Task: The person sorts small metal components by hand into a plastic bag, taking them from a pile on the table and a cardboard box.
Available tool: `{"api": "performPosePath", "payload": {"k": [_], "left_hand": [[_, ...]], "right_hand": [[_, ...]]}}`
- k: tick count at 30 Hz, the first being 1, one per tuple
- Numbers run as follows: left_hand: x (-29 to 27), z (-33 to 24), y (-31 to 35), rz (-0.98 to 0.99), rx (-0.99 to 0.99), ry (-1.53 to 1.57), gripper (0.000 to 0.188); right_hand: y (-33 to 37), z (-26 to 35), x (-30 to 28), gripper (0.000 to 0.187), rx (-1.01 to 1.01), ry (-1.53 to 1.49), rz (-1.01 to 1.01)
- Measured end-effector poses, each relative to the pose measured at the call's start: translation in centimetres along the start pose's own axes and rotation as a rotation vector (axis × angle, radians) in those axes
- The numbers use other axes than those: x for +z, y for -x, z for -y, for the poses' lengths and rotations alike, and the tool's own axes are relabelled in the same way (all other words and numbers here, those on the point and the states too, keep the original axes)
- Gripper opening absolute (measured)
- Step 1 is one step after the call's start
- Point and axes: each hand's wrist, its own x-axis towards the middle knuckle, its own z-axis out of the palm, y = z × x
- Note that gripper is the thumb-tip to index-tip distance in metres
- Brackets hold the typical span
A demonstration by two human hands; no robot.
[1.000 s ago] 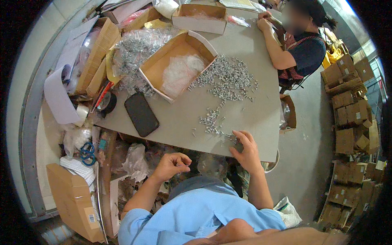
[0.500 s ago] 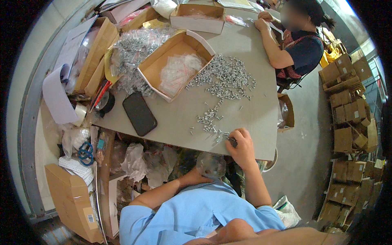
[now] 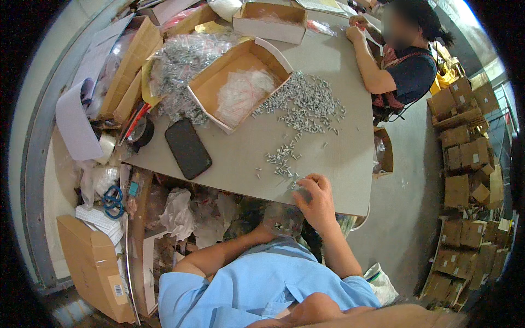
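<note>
My right hand [image 3: 317, 201] is at the near edge of the table, its thumb and bent fingers apart beside a small group of screws [image 3: 283, 159]. A few screws lie at its fingertips. Below the edge, in front of my body, my left hand [image 3: 263, 232] is closed on a clear plastic bag [image 3: 284, 217]; its fingers are partly hidden. Something small and shiny shows in the bag. Farther back spreads a larger pile of silver screws [image 3: 311, 101]. An open cardboard tray [image 3: 205, 82] next to it holds small clear zip bags [image 3: 245, 93].
Left of the screws lies a black phone-like case [image 3: 187, 148]. Filled clear bags [image 3: 188, 65] are heaped behind it. A white-sided box [image 3: 268, 24] stands at the back. A co-worker [image 3: 407, 71] sits at the far right side. Stacked cartons [image 3: 465, 153] line the right.
My right hand has drawn slightly back and left, its fingers parting from the screws. My left hand stays low with the bag. The co-worker's hands have shifted, with something red at them.
</note>
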Motion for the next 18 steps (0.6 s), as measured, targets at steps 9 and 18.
{"api": "performPosePath", "payload": {"k": [9, 18], "left_hand": [[0.0, 0.2, -0.5, 0.052, -0.102, -0.137, 0.047], [0.4, 2.0, -0.5, -0.003, 0.051, -0.013, 0.030]], "right_hand": [[0.1, 0.1, 1.8, 0.016, -0.038, 0.083, 0.054], [-2.1, 1.2, 0.5, 0.020, 0.171, -0.063, 0.210]]}}
